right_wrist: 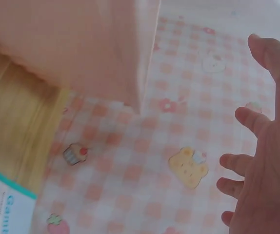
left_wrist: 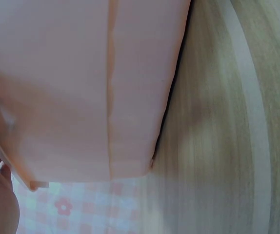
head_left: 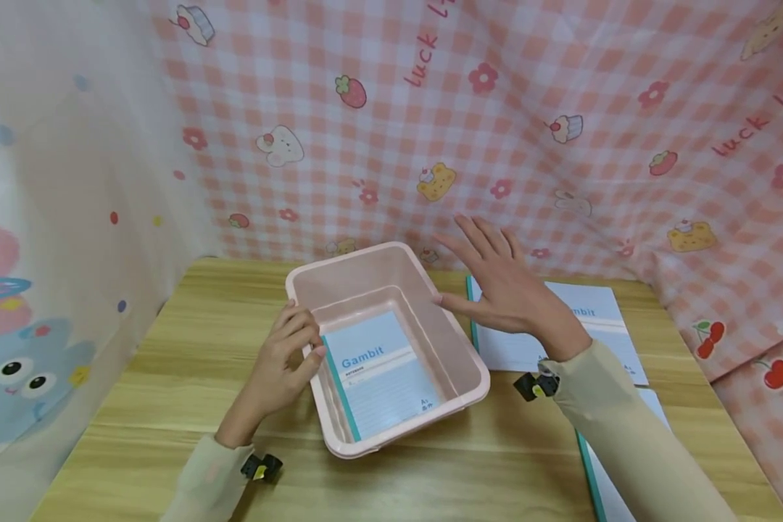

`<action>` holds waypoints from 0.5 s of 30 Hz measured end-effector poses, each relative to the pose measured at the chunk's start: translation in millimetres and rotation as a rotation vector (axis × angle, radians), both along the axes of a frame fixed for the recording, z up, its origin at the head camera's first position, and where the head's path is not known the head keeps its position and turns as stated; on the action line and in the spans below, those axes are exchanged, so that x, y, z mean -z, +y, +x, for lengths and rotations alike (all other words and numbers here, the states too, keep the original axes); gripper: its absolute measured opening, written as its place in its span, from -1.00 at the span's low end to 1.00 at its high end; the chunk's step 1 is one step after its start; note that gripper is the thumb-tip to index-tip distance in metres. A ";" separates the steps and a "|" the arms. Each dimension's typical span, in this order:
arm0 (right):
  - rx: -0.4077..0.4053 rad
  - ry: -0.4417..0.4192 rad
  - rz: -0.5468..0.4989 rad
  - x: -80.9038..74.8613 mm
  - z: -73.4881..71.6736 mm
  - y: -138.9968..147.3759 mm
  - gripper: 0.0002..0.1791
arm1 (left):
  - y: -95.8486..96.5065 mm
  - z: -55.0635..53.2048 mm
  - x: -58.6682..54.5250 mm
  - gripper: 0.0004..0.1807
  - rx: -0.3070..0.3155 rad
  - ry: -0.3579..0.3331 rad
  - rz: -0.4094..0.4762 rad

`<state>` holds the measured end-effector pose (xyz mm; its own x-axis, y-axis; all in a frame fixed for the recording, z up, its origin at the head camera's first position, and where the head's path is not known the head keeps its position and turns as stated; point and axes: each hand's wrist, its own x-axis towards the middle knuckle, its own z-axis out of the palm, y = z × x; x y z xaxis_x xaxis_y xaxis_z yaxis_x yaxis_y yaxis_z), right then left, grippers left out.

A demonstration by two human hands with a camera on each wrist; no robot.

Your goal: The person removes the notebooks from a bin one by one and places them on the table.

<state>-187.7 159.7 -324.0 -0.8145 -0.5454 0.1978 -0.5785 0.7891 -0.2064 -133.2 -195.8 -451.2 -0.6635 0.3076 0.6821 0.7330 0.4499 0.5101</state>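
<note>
A pale pink plastic basin sits on the wooden table, tilted in outline toward the right. Inside it lies a notebook with a blue "Gambit" title and a teal spine. My left hand grips the basin's left rim, fingers bent over the edge and thumb toward the inside. In the left wrist view the basin's outer wall fills much of the picture. To the right, my right hand is raised with fingers spread and holds nothing. It overlaps the basin's right rim and another notebook in the head view.
A further notebook lies at the right front, partly under the right sleeve. Behind the table hangs a pink checked cloth, with a white patterned curtain at the left.
</note>
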 end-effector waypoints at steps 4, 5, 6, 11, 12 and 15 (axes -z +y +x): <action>-0.011 -0.042 0.013 -10.4 -3.6 -15.7 -0.03 | -0.3 -0.8 -0.5 -0.86 0.002 -0.001 0.003; -0.014 -0.051 0.017 -12.4 -4.7 -20.0 -0.03 | -0.5 -0.9 -0.4 -0.86 0.002 -0.002 0.003; -0.013 -0.062 0.021 -14.2 -5.5 -24.4 -0.03 | -0.5 -0.9 -0.6 -0.86 0.003 -0.001 0.004; -0.014 -0.093 0.057 -19.3 -8.4 -47.5 -0.02 | 0.5 -1.3 -0.8 -0.86 0.009 0.021 0.014; -0.017 -0.096 0.065 -19.4 -8.9 -51.8 -0.02 | 0.9 -1.3 -1.0 -0.86 0.012 0.025 0.016; -0.034 -0.083 0.092 -17.1 -10.9 -63.9 -0.02 | 1.6 -1.0 -0.7 -0.86 0.016 0.020 0.014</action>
<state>-198.6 95.9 -306.8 -0.8067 -0.5857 0.0787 -0.5893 0.7871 -0.1822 -134.2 -194.2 -450.5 -0.6449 0.3079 0.6995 0.7500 0.4309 0.5018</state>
